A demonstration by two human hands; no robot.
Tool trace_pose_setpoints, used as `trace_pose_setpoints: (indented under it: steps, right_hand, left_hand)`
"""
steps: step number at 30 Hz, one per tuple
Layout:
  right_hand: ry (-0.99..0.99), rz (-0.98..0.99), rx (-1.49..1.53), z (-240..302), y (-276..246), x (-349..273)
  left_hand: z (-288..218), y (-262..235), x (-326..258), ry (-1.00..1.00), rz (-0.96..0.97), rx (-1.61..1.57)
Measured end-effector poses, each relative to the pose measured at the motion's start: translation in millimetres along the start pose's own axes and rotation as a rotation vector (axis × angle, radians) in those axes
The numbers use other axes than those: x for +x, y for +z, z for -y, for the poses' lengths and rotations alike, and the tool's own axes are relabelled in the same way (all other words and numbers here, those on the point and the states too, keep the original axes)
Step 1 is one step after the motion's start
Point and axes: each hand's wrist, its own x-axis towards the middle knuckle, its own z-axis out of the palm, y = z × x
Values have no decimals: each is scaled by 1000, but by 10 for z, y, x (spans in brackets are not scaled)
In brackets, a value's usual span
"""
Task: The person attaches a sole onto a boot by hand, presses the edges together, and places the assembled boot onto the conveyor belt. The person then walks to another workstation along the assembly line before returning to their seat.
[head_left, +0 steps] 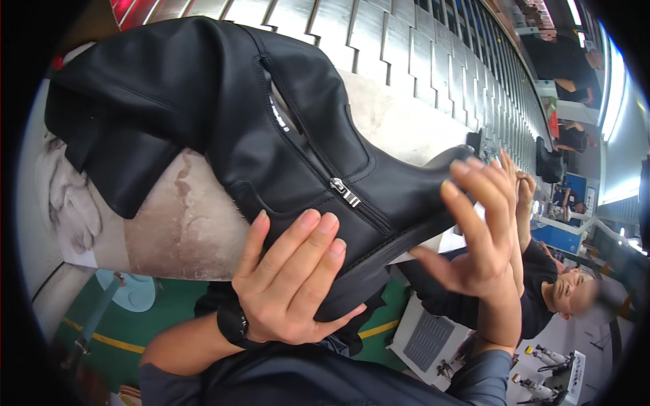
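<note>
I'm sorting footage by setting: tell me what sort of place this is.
Probably a factory workshop, perhaps for footwear: a long run of metal slats resembling a conveyor, a black zippered leather-like piece, and a green floor with a yellow line.

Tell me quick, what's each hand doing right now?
Left hand: open, laid on the black zippered piece.
Right hand: open, blurred, at the piece's narrow end; contact can't be told.

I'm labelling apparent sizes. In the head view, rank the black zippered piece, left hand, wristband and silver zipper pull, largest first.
1. Black zippered piece
2. Left hand
3. Wristband
4. Silver zipper pull
</note>
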Motion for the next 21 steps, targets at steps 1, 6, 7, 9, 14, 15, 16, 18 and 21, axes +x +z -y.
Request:
trace_pose_setpoints:
  steps: [1, 6, 7, 9, 14, 15, 16, 18, 21]
  right_hand:
    - [53, -9, -28, -38, 2, -41]
    - [-23, 1, 49, 24, 112, -124]
    - [-64, -8, 67, 39, 151, -118]
    - [-66, -31, 104, 51, 218, -105]
    - [-106, -125, 152, 6, 347, -134]
    - [-87, -136, 170, 19, 366, -158]
    - [-96, -165, 168, 26, 393, -136]
    - [-97, -190, 187, 6, 447, -143]
    - [-106, -230, 204, -4, 482, -160]
  left_hand:
    - [2, 7, -7, -1, -18, 2]
    - [16, -196, 92, -15, 161, -124]
    - [27, -269, 226, -10, 164, -126]
    - [75, -299, 574, 52, 228, -205]
    - [160, 9, 1093, 130, 395, -101]
    - [169, 33, 1102, 154, 431, -74]
    - [176, 34, 1095, 158, 441, -76]
    - [195, 16, 1090, 155, 425, -38]
    - [187, 24, 1112, 138, 447, -36]
